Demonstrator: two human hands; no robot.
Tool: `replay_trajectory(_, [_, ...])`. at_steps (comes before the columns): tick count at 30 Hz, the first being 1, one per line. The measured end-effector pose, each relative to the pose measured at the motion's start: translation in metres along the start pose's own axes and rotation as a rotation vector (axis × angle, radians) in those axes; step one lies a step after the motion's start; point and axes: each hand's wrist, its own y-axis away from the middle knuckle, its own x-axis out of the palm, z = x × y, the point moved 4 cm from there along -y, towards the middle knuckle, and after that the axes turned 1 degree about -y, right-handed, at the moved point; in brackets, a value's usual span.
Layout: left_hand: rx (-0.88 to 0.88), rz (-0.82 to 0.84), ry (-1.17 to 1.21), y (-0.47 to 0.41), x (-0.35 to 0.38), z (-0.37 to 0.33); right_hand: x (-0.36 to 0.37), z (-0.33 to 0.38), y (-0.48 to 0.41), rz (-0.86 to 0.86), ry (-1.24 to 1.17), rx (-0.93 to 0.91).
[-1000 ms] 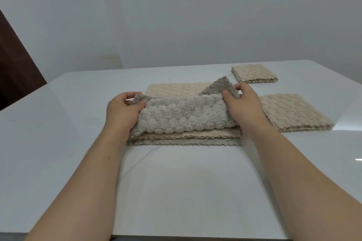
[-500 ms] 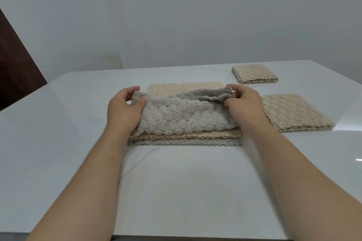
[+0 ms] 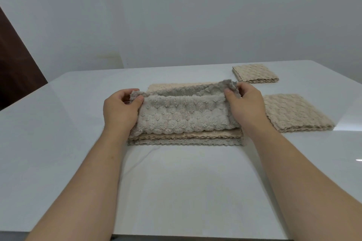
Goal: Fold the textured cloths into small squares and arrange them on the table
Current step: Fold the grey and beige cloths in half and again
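A grey bobbled cloth (image 3: 184,115) lies folded in half lengthwise on top of a flat stack of cloths (image 3: 184,139) at the table's middle. My left hand (image 3: 119,111) pinches its left end and my right hand (image 3: 246,105) pinches its right end, where the upper corners stick up. A beige cloth (image 3: 176,86) of the stack shows behind the grey one. Two beige folded squares lie to the right: a nearer square (image 3: 297,113) beside my right hand and a farther square (image 3: 254,73) behind it.
The white glossy table (image 3: 186,191) stretches from the stack to its front edge at the frame's bottom. A pale wall stands behind the table. A dark brown panel (image 3: 13,64) rises at the far left.
The raised right corner of the grey cloth came down, then both hands lifted the cloth's far edges a little; the two layers now gape open along the top.
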Motion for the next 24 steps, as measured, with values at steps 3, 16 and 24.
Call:
replay_trajectory(3, [0.01,-0.01,0.01,-0.0015,0.0009,0.0014,-0.0006,-0.0012,-0.0014,-0.022,-0.008,0.0])
replay_trajectory(16, [0.053,0.012,0.049,-0.0023,0.0014,0.0013,-0.0022,-0.0027,-0.0022,-0.041,-0.028,0.026])
replay_trajectory(24, [0.094,0.02,0.035,0.0005,0.0017,-0.0028,-0.0044,-0.0026,-0.0025,-0.061,0.051,-0.008])
